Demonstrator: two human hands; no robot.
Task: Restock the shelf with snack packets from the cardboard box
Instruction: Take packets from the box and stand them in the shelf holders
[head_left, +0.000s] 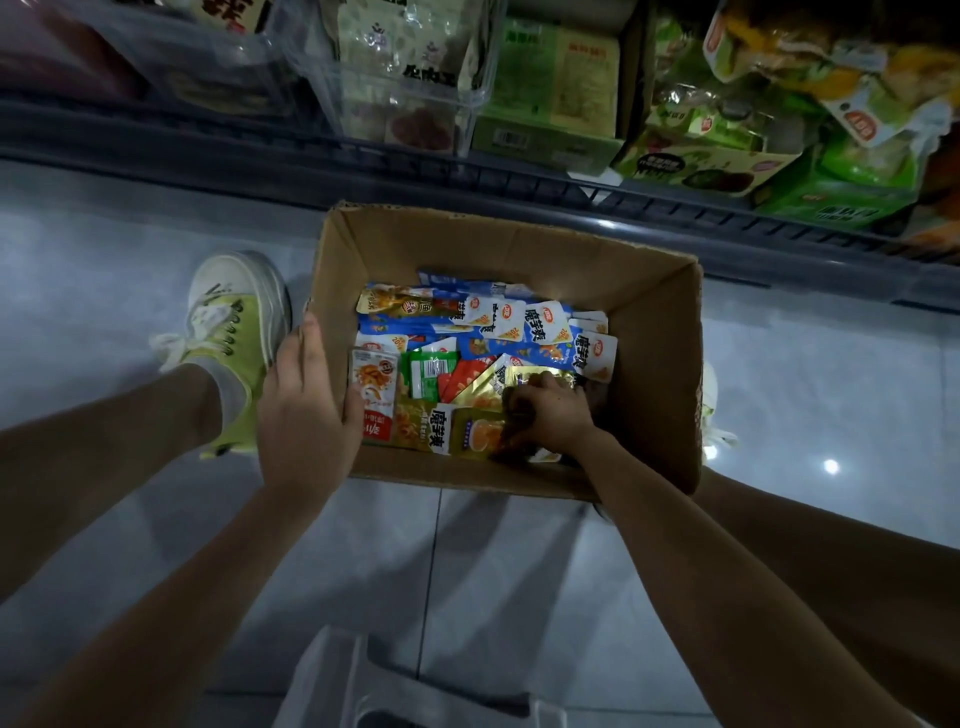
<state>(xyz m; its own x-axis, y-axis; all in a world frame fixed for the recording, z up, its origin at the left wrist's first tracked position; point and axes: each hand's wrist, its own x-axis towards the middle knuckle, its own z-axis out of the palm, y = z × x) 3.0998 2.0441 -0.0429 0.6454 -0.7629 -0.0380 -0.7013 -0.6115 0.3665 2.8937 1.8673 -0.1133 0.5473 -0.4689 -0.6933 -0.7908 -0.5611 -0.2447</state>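
Head camera is showing the left hand (306, 410) gripping the left wall of the cardboard box (467, 244), while the right hand (550, 415) is clutching gold snack packets (535, 373) inside it, on the floor (104, 270) below the shelf (311, 150).

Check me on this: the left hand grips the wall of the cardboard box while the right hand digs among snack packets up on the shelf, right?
Not quite. The left hand does grip the wall of the cardboard box, but the right hand digs among the snack packets inside that box, not up on the shelf. The head view shows it.
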